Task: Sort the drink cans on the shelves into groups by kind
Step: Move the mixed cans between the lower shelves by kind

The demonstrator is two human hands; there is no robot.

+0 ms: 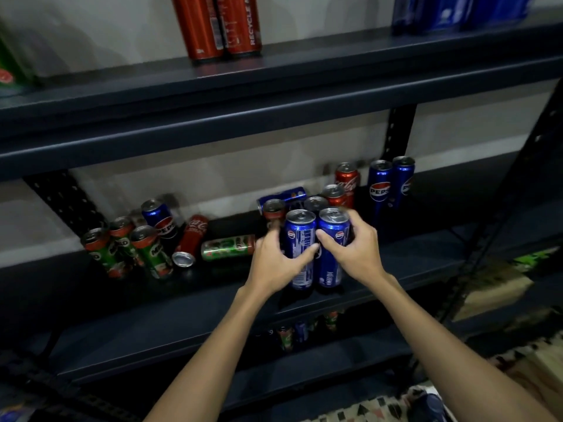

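Note:
Two blue Pepsi cans stand upright side by side near the front of the middle shelf. My left hand grips the left can, and my right hand grips the right can. Just behind them stand a red-topped can, a dark can, a red Coca-Cola can and another Coca-Cola can; a blue can lies on its side. Two more Pepsi cans stand upright at the back right.
On the left of the shelf stand three green Milo cans and a Pepsi can; a Coca-Cola can and a green can lie down. The upper shelf carries red cans and blue cans. More cans sit below.

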